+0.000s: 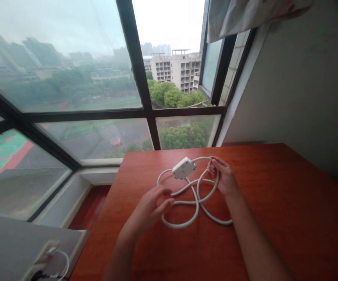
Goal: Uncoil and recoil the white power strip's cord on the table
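Note:
A thick white cord [181, 225] lies in loose, crossing loops on the reddish-brown table. Joined to it is a white rectangular block [184, 168], raised or tilted near the far side of the loops; whether it is a socket block or an adapter does not show. My right hand [224, 176] pinches the cord to the right of the block, thumb and fingers closed around it. At the left side of the loops is my left hand [155, 206], thumb and fingers apart beside the cord. Its fingertips hide part of the cord, and contact there is unclear.
The wooden table [286, 203] reaches to the window wall. Dark window frames [98, 115] stand behind it, one pane open. Low at the left, a wall socket [47, 251] holds a plug with a thin white cable [67, 260]. A pale curtain [239, 15] hangs at upper right.

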`<state>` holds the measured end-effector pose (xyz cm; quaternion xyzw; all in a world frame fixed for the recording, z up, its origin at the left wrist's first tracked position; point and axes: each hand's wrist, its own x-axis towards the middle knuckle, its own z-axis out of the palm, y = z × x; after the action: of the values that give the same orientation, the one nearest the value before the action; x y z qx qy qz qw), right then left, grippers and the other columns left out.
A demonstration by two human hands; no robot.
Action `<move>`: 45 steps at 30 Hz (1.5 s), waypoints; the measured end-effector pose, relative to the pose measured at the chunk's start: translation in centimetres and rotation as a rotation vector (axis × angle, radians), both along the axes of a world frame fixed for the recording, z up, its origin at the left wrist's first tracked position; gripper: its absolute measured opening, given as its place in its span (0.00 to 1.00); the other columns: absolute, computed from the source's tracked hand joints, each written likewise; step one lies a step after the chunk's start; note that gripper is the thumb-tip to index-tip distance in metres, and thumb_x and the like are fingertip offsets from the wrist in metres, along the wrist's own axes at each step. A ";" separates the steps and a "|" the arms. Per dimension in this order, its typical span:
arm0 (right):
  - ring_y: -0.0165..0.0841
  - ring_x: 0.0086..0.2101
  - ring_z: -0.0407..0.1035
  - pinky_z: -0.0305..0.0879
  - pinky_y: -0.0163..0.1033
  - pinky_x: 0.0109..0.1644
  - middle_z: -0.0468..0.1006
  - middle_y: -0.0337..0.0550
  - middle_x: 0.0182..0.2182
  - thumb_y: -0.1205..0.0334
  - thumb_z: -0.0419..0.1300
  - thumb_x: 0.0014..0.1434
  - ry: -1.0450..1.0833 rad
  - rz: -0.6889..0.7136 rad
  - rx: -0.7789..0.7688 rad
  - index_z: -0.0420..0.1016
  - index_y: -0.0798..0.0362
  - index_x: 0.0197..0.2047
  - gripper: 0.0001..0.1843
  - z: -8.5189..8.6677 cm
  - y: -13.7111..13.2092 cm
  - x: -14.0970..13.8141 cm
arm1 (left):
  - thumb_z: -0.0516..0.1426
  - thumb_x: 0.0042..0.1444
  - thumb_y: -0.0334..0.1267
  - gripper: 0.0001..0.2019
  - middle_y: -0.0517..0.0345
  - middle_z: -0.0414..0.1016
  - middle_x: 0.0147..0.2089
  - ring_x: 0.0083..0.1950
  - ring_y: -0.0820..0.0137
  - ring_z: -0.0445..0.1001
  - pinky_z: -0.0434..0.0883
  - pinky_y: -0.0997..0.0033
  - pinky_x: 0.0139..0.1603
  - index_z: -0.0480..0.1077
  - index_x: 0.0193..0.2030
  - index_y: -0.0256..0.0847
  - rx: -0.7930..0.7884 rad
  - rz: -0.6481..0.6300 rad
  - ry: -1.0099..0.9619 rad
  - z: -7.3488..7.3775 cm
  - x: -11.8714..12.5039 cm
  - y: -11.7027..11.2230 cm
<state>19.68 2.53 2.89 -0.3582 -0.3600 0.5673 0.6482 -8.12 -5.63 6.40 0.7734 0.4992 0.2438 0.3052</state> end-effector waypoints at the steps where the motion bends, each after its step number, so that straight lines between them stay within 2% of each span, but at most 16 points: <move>1: 0.25 0.21 0.58 0.56 0.31 0.23 0.64 0.32 0.20 0.55 0.67 0.47 0.007 -0.005 -0.001 0.76 0.52 0.37 0.14 0.0 0.1 0.0 | 0.56 0.58 0.46 0.13 0.51 0.75 0.47 0.49 0.64 0.72 0.68 0.66 0.52 0.71 0.46 0.44 -0.053 -0.069 -0.047 0.2 -0.2 -1.3; 3: 0.24 0.21 0.58 0.55 0.31 0.23 0.64 0.32 0.20 0.55 0.68 0.47 0.030 -0.010 0.004 0.77 0.52 0.38 0.15 0.0 0.2 -0.1 | 0.63 0.50 0.47 0.20 0.49 0.73 0.51 0.51 0.61 0.71 0.68 0.66 0.53 0.71 0.48 0.45 -0.097 -0.124 -0.084 0.0 -0.6 -3.5; 4: 0.24 0.21 0.58 0.55 0.30 0.23 0.64 0.32 0.20 0.56 0.68 0.47 0.036 -0.015 0.007 0.77 0.53 0.37 0.15 0.1 0.2 -0.2 | 0.64 0.48 0.47 0.19 0.49 0.74 0.50 0.50 0.61 0.71 0.68 0.67 0.52 0.72 0.47 0.45 -0.102 -0.131 -0.080 -0.4 -0.7 -4.3; 7: 0.23 0.21 0.58 0.55 0.30 0.23 0.66 0.32 0.20 0.56 0.68 0.47 -0.019 -0.054 0.002 0.78 0.54 0.36 0.14 0.7 -0.3 -0.8 | 0.57 0.57 0.43 0.09 0.51 0.75 0.45 0.47 0.64 0.72 0.68 0.68 0.51 0.74 0.42 0.44 -0.076 -0.091 -0.079 -2.1 -1.0 -5.5; 9: 0.24 0.20 0.59 0.55 0.30 0.22 0.68 0.34 0.20 0.56 0.68 0.47 -0.108 -0.109 0.009 0.78 0.55 0.36 0.14 1.4 -1.1 -1.4 | 0.54 0.60 0.41 0.09 0.53 0.76 0.41 0.44 0.66 0.73 0.68 0.69 0.49 0.74 0.40 0.44 -0.040 -0.017 -0.134 -3.2 -1.1 -5.3; 12: 0.25 0.20 0.61 0.57 0.32 0.22 0.71 0.36 0.21 0.55 0.66 0.50 -0.241 -0.223 0.078 0.79 0.55 0.39 0.15 2.8 -3.0 -2.1 | 0.54 0.59 0.43 0.10 0.54 0.77 0.37 0.39 0.66 0.74 0.70 0.70 0.43 0.74 0.38 0.41 -0.017 0.128 -0.259 -4.2 -1.3 -4.2; 16: 0.28 0.22 0.65 0.63 0.34 0.25 0.75 0.38 0.25 0.55 0.64 0.54 -0.358 -0.402 0.212 0.78 0.53 0.41 0.14 5.0 -5.9 -2.0 | 0.54 0.60 0.45 0.13 0.56 0.75 0.30 0.35 0.67 0.73 0.70 0.71 0.38 0.73 0.34 0.38 -0.038 0.264 -0.444 -4.7 -1.0 -2.4; 18: 0.29 0.24 0.68 0.66 0.35 0.28 0.77 0.40 0.26 0.55 0.62 0.57 -0.448 -0.415 0.246 0.78 0.52 0.41 0.12 5.9 -7.2 -1.7 | 0.53 0.60 0.47 0.14 0.59 0.71 0.27 0.31 0.70 0.72 0.70 0.72 0.35 0.72 0.35 0.37 -0.062 0.307 -0.539 -4.8 -0.6 -1.6; 21: 0.31 0.26 0.71 0.69 0.36 0.32 0.79 0.41 0.28 0.55 0.59 0.59 -0.633 -0.379 0.254 0.77 0.52 0.42 0.12 6.8 -8.8 -1.0 | 0.54 0.59 0.49 0.16 0.62 0.68 0.25 0.26 0.72 0.69 0.69 0.73 0.28 0.70 0.36 0.37 -0.109 0.350 -0.654 -4.6 0.1 -0.9; 25: 0.33 0.27 0.73 0.71 0.36 0.33 0.79 0.41 0.26 0.53 0.57 0.60 -0.832 -0.376 0.252 0.76 0.52 0.42 0.13 7.3 -10.5 0.0 | 0.56 0.56 0.52 0.17 0.65 0.67 0.23 0.22 0.73 0.68 0.69 0.74 0.24 0.68 0.40 0.38 -0.129 0.390 -0.710 -4.2 0.7 -0.5; 33: 0.35 0.29 0.76 0.71 0.36 0.35 0.80 0.42 0.28 0.51 0.56 0.60 -1.041 -0.365 0.191 0.76 0.50 0.42 0.14 7.0 -13.0 1.7 | 0.53 0.58 0.50 0.15 0.66 0.67 0.23 0.21 0.75 0.68 0.65 0.77 0.22 0.66 0.40 0.39 -0.071 0.355 -0.608 -3.8 0.9 0.3; 36: 0.36 0.28 0.76 0.70 0.36 0.33 0.81 0.42 0.28 0.50 0.56 0.60 -1.119 -0.307 0.147 0.76 0.50 0.42 0.14 6.6 -13.6 2.1 | 0.53 0.59 0.49 0.14 0.66 0.66 0.22 0.20 0.76 0.67 0.63 0.78 0.20 0.66 0.40 0.39 -0.036 0.345 -0.559 -3.3 0.9 0.8; 40: 0.36 0.27 0.75 0.66 0.36 0.29 0.80 0.43 0.27 0.49 0.54 0.60 -1.231 -0.221 0.087 0.75 0.48 0.37 0.14 6.2 -14.2 2.2 | 0.53 0.59 0.48 0.13 0.67 0.65 0.22 0.19 0.77 0.64 0.60 0.79 0.20 0.66 0.38 0.39 0.030 0.325 -0.453 -1.9 1.1 1.7; 45: 0.36 0.24 0.72 0.62 0.37 0.28 0.78 0.41 0.22 0.50 0.52 0.61 -1.252 -0.121 -0.006 0.72 0.48 0.31 0.14 5.3 -14.8 2.4 | 0.50 0.60 0.43 0.11 0.63 0.68 0.23 0.23 0.75 0.66 0.60 0.77 0.25 0.68 0.37 0.40 0.157 0.245 -0.216 1.0 1.8 3.0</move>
<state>22.04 -12.25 8.23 -0.6442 -0.6488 0.2131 0.3444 -6.35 -2.58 7.44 0.6977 0.5333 0.3990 0.2639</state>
